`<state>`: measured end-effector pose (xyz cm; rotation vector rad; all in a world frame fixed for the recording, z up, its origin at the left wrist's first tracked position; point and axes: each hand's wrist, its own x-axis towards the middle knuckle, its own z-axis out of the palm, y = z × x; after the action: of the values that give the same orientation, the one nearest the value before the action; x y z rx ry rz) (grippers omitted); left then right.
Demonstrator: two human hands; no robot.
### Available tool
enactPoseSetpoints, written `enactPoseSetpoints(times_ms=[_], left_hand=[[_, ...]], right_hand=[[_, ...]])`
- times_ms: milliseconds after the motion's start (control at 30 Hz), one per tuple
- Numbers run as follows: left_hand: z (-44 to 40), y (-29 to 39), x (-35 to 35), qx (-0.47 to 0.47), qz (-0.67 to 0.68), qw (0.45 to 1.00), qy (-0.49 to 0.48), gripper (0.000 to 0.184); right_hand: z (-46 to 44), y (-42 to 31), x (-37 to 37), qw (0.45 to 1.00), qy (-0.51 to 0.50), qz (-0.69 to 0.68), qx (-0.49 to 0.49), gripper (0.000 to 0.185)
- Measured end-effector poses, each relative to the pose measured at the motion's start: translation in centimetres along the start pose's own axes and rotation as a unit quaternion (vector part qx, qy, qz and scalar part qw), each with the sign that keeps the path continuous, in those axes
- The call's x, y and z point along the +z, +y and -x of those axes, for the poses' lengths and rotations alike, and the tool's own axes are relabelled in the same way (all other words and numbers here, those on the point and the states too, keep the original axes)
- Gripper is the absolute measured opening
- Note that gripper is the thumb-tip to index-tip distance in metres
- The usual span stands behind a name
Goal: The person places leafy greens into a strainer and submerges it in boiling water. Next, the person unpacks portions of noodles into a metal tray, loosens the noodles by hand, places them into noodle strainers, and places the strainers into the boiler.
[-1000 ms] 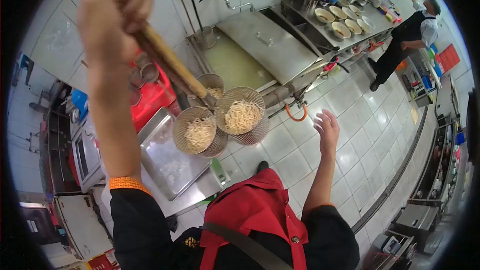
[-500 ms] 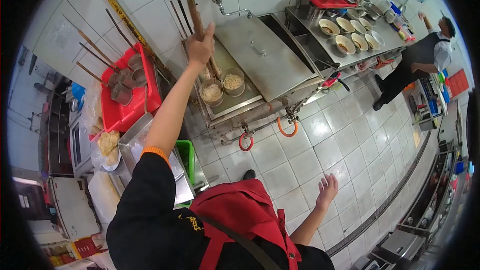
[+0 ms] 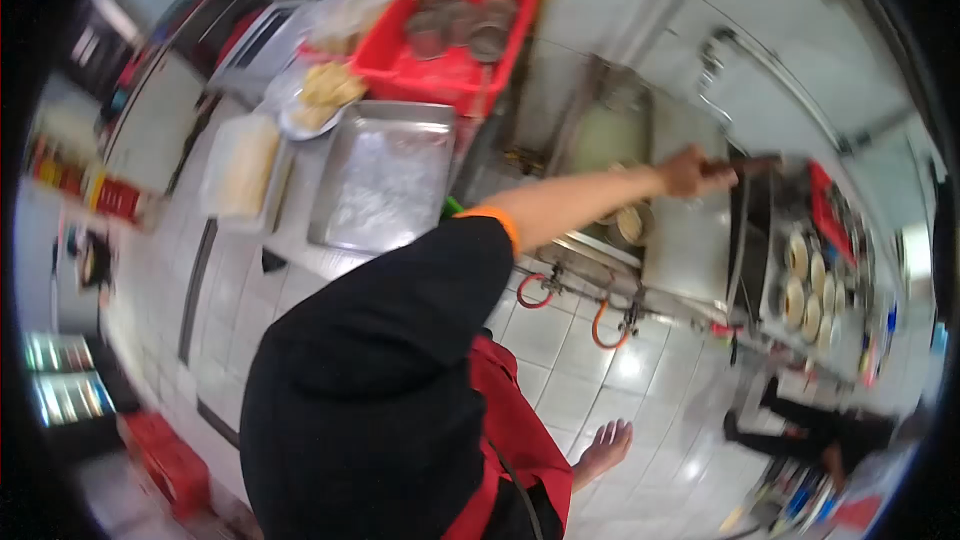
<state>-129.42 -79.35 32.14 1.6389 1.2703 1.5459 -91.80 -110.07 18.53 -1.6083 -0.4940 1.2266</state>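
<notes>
My left hand (image 3: 692,172) is closed round the wooden handle (image 3: 752,166) of the noodle strainers, over the flat metal lid. Below my left forearm, a strainer with noodles (image 3: 630,225) sits in the boiler (image 3: 612,140); the forearm hides part of the strainers. Low in the view, my right hand (image 3: 606,446) hangs over the tiled floor, fingers spread, holding nothing. The view is blurred.
A steel tray (image 3: 385,175) lies on the counter left of the boiler, beside a red basket (image 3: 440,90) of strainers. Several bowls (image 3: 797,255) stand on the far right counter. Another person (image 3: 825,430) stands at lower right. Red and orange hoses hang below the boiler.
The noodle strainers went from over the tray down into the boiler. The view has since turned strongly, bringing the tray and basket to the upper middle. My left hand still grips the handle.
</notes>
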Motion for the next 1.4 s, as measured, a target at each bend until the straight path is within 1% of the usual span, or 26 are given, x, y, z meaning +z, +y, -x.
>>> enactPoseSetpoints(times_ms=[33, 100, 167, 233, 267, 300, 367, 433, 500, 533, 600, 700, 733, 767, 800, 833, 867, 900, 1000, 1033, 1133, 1200, 1233, 1300, 1333, 1400], left_hand=[[1.2, 1.1, -0.6, -0.022, 0.025, 0.999, 0.013, 0.049], [0.9, -2.3, -0.1, -0.087, 0.047, 0.995, 0.013, 0.05], [2.0, -1.7, -1.4, -0.143, 0.024, 0.989, 0.029, 0.043], [3.3, -2.5, -1.1, -0.127, -0.079, 0.984, 0.091, 0.041], [6.8, -0.2, -2.2, -0.023, -0.175, 0.961, 0.214, 0.039], [10.6, 3.5, -3.1, 0.088, -0.26, 0.908, 0.317, 0.039], [16.9, 9.8, -8.6, 0.067, -0.069, 0.981, 0.171, 0.03], [22.4, 13.0, -14.9, 0.185, -0.062, 0.973, 0.123, 0.019], [28.0, 15.1, -22.7, 0.195, -0.222, 0.924, 0.242, 0.012], [30.7, 16.0, -26.8, 0.137, -0.303, 0.879, 0.34, 0.013], [37.9, 15.2, -36.5, -0.028, -0.507, 0.739, 0.442, 0.021], [50.4, 12.7, -46.0, -0.354, -0.66, 0.416, 0.516, 0.038], [53.8, 12.2, -48.7, -0.47, -0.592, 0.418, 0.505, 0.037], [56.9, 10.9, -50.9, -0.574, -0.509, 0.431, 0.475, 0.037], [61.3, 7.8, -54.2, -0.509, -0.515, 0.498, 0.476, 0.035], [64.6, 4.4, -56.1, -0.449, -0.504, 0.573, 0.464, 0.034], [64.0, 6.3, -55.6, -0.476, -0.464, 0.589, 0.459, 0.033], [61.8, 9.3, -54.8, -0.501, -0.433, 0.595, 0.456, 0.033], [65.7, 8.8, -56.4, -0.403, -0.383, 0.615, 0.56, 0.03], [67.4, 8.2, -57.3, -0.371, -0.372, 0.625, 0.577, 0.029], [68.0, 13.5, -56.9, -0.338, -0.186, 0.67, 0.634, 0.029], [70.3, 14.2, -57.4, -0.32, -0.141, 0.68, 0.644, 0.029], [70.9, 14.7, -57.3, -0.291, -0.12, 0.677, 0.665, 0.028], [71.4, 15.1, -57.2, -0.263, -0.093, 0.675, 0.684, 0.028], [71.5, 15.3, -57.1, -0.246, -0.071, 0.668, 0.699, 0.029], [71.3, 15.5, -56.7, -0.226, -0.04, 0.658, 0.717, 0.031]], right_hand=[[0.1, -0.3, 0.7, 0.999, -0.027, 0.018, -0.001, 0.046], [0.0, -0.6, 2.1, 1.0, 0.0, 0.028, 0.0, 0.049], [-0.2, -0.7, 3.9, 0.998, -0.028, 0.051, 0.004, 0.048], [-1.0, -1.0, 6.7, 0.994, -0.077, 0.077, 0.011, 0.046], [-0.1, -1.5, 10.5, 0.978, -0.172, 0.115, 0.002, 0.041], [-0.1, -1.5, 13.0, 0.976, -0.184, 0.118, 0.004, 0.041], [0.2, -1.3, 17.7, 0.94, -0.286, 0.184, 0.017, 0.029], [2.0, -0.9, 23.1, 0.886, -0.427, 0.179, -0.003, 0.019], [6.7, -0.8, 29.0, 0.839, -0.502, 0.21, -0.007, 0.015], [8.9, -0.4, 31.8, 0.805, -0.552, 0.219, 0.014, 0.016], [13.5, 1.5, 36.7, 0.742, -0.629, 0.231, 0.012, 0.016], [23.1, 5.0, 44.8, 0.599, -0.746, 0.291, -0.011, 0.02], [25.4, 7.3, 48.3, 0.542, -0.779, 0.313, -0.023, 0.027], [29.7, 8.9, 51.1, 0.527, -0.777, 0.328, -0.1, 0.029], [31.8, 12.9, 54.8, 0.518, -0.776, 0.301, -0.196, 0.033], [31.6, 19.1, 59.9, 0.464, -0.785, 0.296, -0.285, 0.042], [35.3, 20.1, 61.3, 0.483, -0.786, 0.274, -0.27, 0.054], [37.4, 20.6, 61.9, 0.54, -0.761, 0.223, -0.281, 0.063], [42.4, 24.1, 64.8, 0.603, -0.743, 0.175, -0.232, 0.059], [42.6, 23.6, 65.0, 0.606, -0.739, 0.18, -0.235, 0.059], [42.8, 22.4, 65.2, 0.557, -0.741, 0.29, -0.237, 0.051], [42.0, 22.1, 65.5, 0.485, -0.731, 0.317, -0.361, 0.042], [42.6, 20.9, 64.9, 0.486, -0.727, 0.326, -0.36, 0.042], [45.5, 18.0, 63.9, 0.427, -0.603, 0.173, -0.652, 0.035], [46.1, 18.3, 64.1, 0.425, -0.6, 0.178, -0.653, 0.035], [47.4, 19.2, 64.8, 0.256, -0.665, 0.348, -0.61, 0.033]])
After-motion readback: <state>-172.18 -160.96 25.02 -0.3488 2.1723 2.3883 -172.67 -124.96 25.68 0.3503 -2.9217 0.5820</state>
